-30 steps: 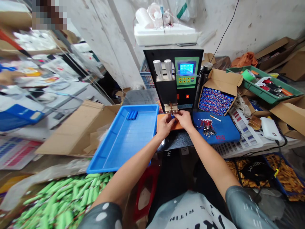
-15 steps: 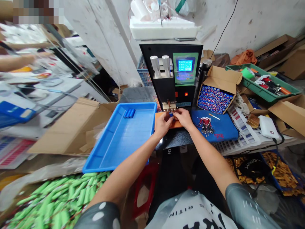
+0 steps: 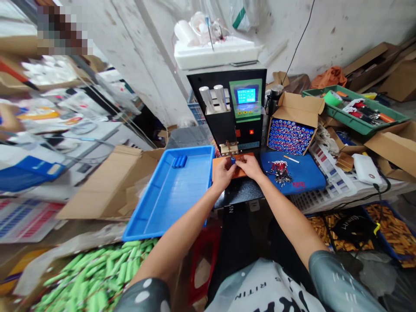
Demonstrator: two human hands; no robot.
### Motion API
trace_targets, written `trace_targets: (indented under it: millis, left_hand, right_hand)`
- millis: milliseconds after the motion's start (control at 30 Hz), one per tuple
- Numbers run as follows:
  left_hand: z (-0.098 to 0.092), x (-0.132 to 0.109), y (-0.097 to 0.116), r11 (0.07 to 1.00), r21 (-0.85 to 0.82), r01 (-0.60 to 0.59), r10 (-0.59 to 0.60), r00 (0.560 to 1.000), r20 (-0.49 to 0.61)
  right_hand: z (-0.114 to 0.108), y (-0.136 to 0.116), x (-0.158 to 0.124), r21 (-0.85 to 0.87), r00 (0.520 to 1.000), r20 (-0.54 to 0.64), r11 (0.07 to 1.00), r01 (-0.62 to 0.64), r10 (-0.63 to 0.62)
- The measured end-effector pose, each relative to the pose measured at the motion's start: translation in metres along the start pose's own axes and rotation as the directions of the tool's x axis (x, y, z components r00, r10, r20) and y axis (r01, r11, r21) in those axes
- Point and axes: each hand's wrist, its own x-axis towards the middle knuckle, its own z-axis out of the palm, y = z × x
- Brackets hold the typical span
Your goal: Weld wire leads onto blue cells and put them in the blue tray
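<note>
My left hand (image 3: 222,173) pinches a blue battery cell (image 3: 233,160) below the tips of a black spot welder (image 3: 221,121). From the other side my right hand (image 3: 250,167) comes close to the same cell, its fingers closed; what they hold is too small to make out. Both hands rest over an orange pad (image 3: 241,174). On the blue cloth (image 3: 302,173) at the right lies a heap of red and black wire leads (image 3: 281,171). A few blue cells (image 3: 179,162) lie side by side in the blue tray (image 3: 162,195) at my left.
An open carton of blue cells (image 3: 290,135) stands right of the welder. Farther right are a green crate (image 3: 357,117) and a white device (image 3: 367,169). Green-wrapped packs (image 3: 87,281) lie heaped at lower left. A person's arm (image 3: 8,117) shows at the left edge.
The view has shifted slightly, so the welder sits lower in the picture. My hands have come a little away from the welder tips, and the blue cell shows more clearly between them.
</note>
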Motion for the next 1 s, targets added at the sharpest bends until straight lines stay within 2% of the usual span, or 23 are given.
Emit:
trace_targets:
  millis: [100,167,267,333,400,467,567,867,1000]
  left_hand:
    - [-0.002,-0.001,0.000,0.999,0.038,0.015,-0.016,1.000,0.014]
    - [-0.004,-0.002,0.004,0.998,0.051,0.025,-0.027,0.999,0.042]
    - [-0.007,-0.004,0.016,0.998,0.005,0.067,-0.067,0.994,0.090]
    - [-0.007,-0.006,0.024,0.989,-0.060,0.138,-0.131,0.986,0.104]
    - [-0.006,-0.007,0.031,0.951,-0.168,0.261,-0.240,0.961,0.136]
    - [-0.004,-0.007,0.036,0.874,-0.281,0.395,-0.352,0.916,0.192]
    - [-0.001,-0.009,0.039,0.800,-0.351,0.486,-0.428,0.873,0.233]
    - [0.009,-0.014,0.027,0.881,-0.276,0.385,-0.354,0.922,0.159]
    - [0.008,-0.013,0.024,0.886,-0.273,0.374,-0.343,0.927,0.154]
  right_hand:
    - [-0.003,0.003,-0.002,0.090,0.999,0.046,0.996,-0.012,0.007]
    - [-0.007,0.002,-0.005,0.174,0.995,0.088,0.983,-0.061,0.047]
    - [-0.013,-0.001,-0.009,0.299,0.986,0.115,0.942,-0.152,0.123]
    - [-0.015,-0.003,-0.011,0.367,0.982,0.121,0.913,-0.181,0.147]
    - [-0.016,-0.005,-0.012,0.408,0.980,0.124,0.892,-0.195,0.157]
    - [-0.017,-0.006,-0.013,0.427,0.979,0.118,0.882,-0.199,0.164]
    - [-0.017,-0.006,-0.015,0.441,0.980,0.092,0.875,-0.197,0.174]
    - [-0.018,-0.001,-0.015,0.423,0.984,0.043,0.889,-0.174,0.172]
    - [-0.020,0.000,-0.017,0.390,0.983,0.103,0.904,-0.178,0.149]
